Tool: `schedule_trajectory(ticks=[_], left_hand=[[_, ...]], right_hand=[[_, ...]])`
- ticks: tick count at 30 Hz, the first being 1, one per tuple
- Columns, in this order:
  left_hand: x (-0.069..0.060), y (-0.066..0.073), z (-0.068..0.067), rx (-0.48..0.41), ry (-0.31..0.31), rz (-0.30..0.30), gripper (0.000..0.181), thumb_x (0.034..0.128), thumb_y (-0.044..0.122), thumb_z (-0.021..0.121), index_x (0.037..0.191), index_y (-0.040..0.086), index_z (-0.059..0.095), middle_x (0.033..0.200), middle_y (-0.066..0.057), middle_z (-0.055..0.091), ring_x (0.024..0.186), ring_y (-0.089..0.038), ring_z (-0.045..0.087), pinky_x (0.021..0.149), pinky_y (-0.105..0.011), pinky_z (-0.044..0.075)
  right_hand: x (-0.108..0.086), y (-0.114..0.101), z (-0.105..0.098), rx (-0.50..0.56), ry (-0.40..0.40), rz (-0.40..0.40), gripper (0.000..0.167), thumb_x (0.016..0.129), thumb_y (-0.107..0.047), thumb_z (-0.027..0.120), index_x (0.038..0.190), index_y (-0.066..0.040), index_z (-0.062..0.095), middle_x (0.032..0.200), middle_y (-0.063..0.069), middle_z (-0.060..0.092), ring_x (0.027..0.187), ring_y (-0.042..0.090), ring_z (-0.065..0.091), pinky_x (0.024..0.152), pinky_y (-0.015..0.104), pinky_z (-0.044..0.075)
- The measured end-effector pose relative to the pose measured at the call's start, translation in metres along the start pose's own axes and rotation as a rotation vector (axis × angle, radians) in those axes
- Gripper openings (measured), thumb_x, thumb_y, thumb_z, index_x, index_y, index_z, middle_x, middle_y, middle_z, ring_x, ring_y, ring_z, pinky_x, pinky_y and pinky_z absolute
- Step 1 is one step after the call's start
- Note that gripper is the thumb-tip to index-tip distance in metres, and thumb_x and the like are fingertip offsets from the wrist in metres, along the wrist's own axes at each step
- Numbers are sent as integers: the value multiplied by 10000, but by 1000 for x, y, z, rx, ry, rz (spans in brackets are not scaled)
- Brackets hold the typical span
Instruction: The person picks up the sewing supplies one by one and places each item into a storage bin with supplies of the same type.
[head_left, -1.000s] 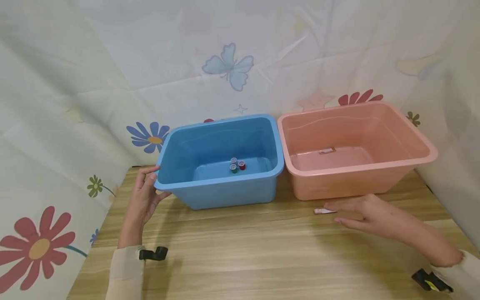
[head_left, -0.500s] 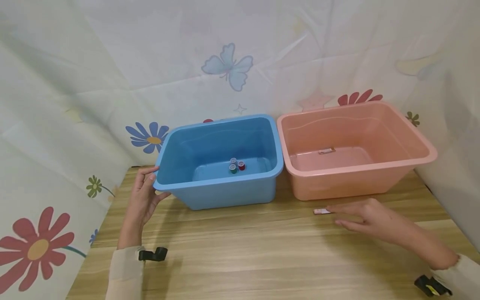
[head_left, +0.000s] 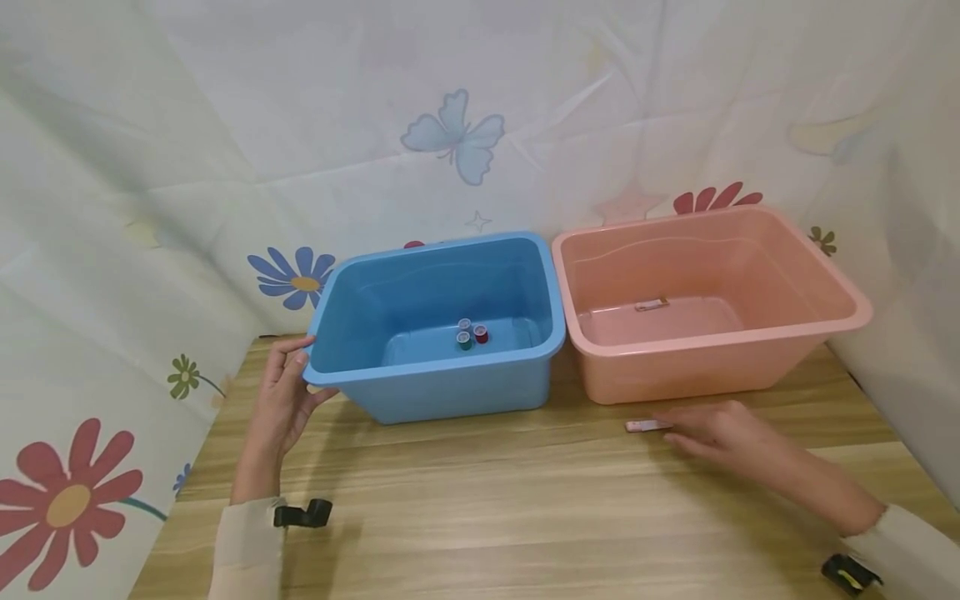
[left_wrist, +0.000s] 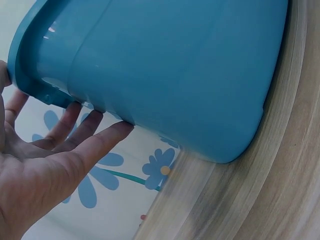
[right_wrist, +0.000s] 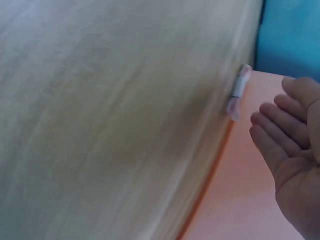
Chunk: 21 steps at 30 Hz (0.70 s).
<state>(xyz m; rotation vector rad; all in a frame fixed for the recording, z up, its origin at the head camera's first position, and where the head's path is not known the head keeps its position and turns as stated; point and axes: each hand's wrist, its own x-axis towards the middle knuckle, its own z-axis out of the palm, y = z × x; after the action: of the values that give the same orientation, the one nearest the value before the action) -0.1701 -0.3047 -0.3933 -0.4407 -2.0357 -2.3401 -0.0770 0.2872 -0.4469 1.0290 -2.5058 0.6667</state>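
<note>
My left hand (head_left: 281, 396) holds the left end of a blue plastic tub (head_left: 450, 390) by its rim. In the left wrist view the fingertips (left_wrist: 122, 129) touch the tub wall under the rim. On the table before the pink tub lies a small skein of thread (head_left: 641, 426), pale pink with a white paper band. My right hand (head_left: 723, 433) is over the table at the skein's right end, its fingers hiding that end. The right wrist view shows the hand (right_wrist: 292, 135) with fingers slightly bent, a gap between it and the skein (right_wrist: 239, 92).
Inside the blue tub stand 3 small spools (head_left: 481, 334), red, green and pale. The pink tub (head_left: 690, 367), beside the blue one, contains another small banded skein (head_left: 651, 305). A wooden table (head_left: 480, 517) carries both tubs. Flower-printed cloth (head_left: 337, 100) hangs behind.
My right hand has shifted slightly at the skein, and its fingers have drawn a little closer together. The skein has hardly moved. My left hand keeps its place on the blue tub.
</note>
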Motion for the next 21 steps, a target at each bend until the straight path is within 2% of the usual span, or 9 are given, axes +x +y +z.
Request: schedule_trajectory(ticks=[2, 7, 11, 15, 21], left_hand=[[1, 0, 0, 1, -4, 2, 306, 1112, 175, 407, 1407, 92, 422, 1500, -91, 365, 1282, -268, 549, 822, -419, 604], [3, 1, 1, 5, -3, 2, 313, 1112, 184, 409, 1412, 92, 415, 1506, -92, 356, 1289, -276, 537, 823, -422, 603], [3, 1, 1, 17, 7, -8, 322, 1112, 194, 415, 1414, 84, 405, 1511, -93, 348, 1292, -283, 532, 821, -419, 604], [2, 1, 1, 21, 16, -19, 317, 1112, 193, 412, 1411, 86, 399, 1518, -94, 332, 1307, -296, 505, 823, -411, 604], [2, 0, 1, 22, 29, -26, 325, 1113, 207, 410, 1414, 86, 395, 1520, -88, 323, 1316, -306, 474, 826, -412, 602]], right_hand=[[0, 0, 5, -34, -24, 23, 335, 758, -106, 869, 1083, -98, 788, 965, 16, 777, 742, 10, 646, 607, 272, 565], [4, -3, 13, -102, -66, 63, 347, 782, -120, 864, 1115, -111, 767, 1037, 26, 760, 872, 166, 727, 690, 380, 600], [9, -5, 18, -139, -78, 85, 265, 831, -155, 840, 1082, -162, 753, 983, -19, 739, 838, 138, 712, 667, 375, 590], [11, -7, 24, -147, -98, 130, 132, 870, -170, 810, 959, -195, 716, 840, -77, 661, 715, 100, 659, 593, 341, 560], [13, -6, 31, -154, -85, 152, 134, 870, -171, 811, 861, -214, 685, 770, -102, 601, 652, 114, 627, 550, 341, 534]])
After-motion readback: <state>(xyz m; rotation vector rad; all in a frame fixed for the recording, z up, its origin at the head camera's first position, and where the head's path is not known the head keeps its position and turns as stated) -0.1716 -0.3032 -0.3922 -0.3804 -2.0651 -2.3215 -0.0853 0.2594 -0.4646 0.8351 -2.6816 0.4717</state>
